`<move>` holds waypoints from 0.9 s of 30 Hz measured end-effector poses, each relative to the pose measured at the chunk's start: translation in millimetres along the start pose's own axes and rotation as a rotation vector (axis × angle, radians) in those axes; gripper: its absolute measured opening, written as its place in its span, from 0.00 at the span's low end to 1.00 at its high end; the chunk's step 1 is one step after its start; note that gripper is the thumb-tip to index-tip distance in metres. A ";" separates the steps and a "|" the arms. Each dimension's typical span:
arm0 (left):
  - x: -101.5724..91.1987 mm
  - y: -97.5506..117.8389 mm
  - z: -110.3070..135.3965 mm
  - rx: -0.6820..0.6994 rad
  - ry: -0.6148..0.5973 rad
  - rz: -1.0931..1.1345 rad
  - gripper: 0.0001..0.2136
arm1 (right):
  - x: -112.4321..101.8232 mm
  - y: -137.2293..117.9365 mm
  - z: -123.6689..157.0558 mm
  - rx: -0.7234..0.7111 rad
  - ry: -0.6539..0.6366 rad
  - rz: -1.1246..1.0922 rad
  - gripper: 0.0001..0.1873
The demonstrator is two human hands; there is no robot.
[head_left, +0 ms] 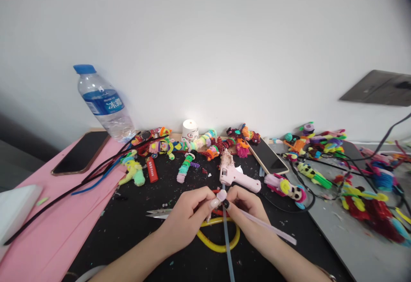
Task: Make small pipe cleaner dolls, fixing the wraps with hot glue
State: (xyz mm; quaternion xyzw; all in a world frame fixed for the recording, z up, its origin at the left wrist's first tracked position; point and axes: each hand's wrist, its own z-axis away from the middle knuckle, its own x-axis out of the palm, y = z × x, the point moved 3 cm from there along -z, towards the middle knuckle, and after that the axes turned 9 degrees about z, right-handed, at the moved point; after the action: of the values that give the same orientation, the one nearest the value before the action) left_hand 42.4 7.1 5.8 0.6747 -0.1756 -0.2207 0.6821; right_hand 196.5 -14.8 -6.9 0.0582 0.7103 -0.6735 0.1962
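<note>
At my fingers' meeting point, left hand (184, 215) and right hand (248, 213) clamp a lilac tuft (221, 195), apparently twisting it onto the pale stem (272, 229), which I judge needs a steady grip next.

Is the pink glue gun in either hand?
No, the glue gun lies on the black mat beyond the left hand and right hand, which pinch a pale pipe cleaner.

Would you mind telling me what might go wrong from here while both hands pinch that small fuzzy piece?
1. The pink glue gun lies just behind the left hand and right hand, which pinch the lilac fuzzy piece. If it is hot, a finger could brush it.
2. The scissors lie beside the left hand with blades exposed, so a sideways move might catch them.
3. The yellow stem loops under the hands and could snag.
</note>
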 end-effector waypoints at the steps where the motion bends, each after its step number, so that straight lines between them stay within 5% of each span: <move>1: 0.0 -0.2 0.0 0.009 0.001 -0.017 0.15 | 0.0 0.0 -0.1 -0.006 -0.002 0.003 0.13; 14: -3.4 -3.0 1.5 0.071 0.070 -0.145 0.08 | -0.4 -0.8 -3.5 -0.016 0.045 0.000 0.15; 22: -8.2 -1.8 8.6 0.383 0.090 -0.288 0.10 | -0.3 -6.0 -3.1 -0.044 0.012 0.113 0.14; 27: -12.7 -1.2 5.6 0.347 0.235 -0.292 0.06 | -4.0 -8.0 -2.8 -0.115 0.104 0.178 0.04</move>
State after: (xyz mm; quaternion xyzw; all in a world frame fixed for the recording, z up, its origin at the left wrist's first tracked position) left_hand 28.6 9.2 5.4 0.8209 -0.0310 -0.2034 0.5327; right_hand 196.8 -12.0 2.0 0.1446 0.7489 -0.6077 0.2211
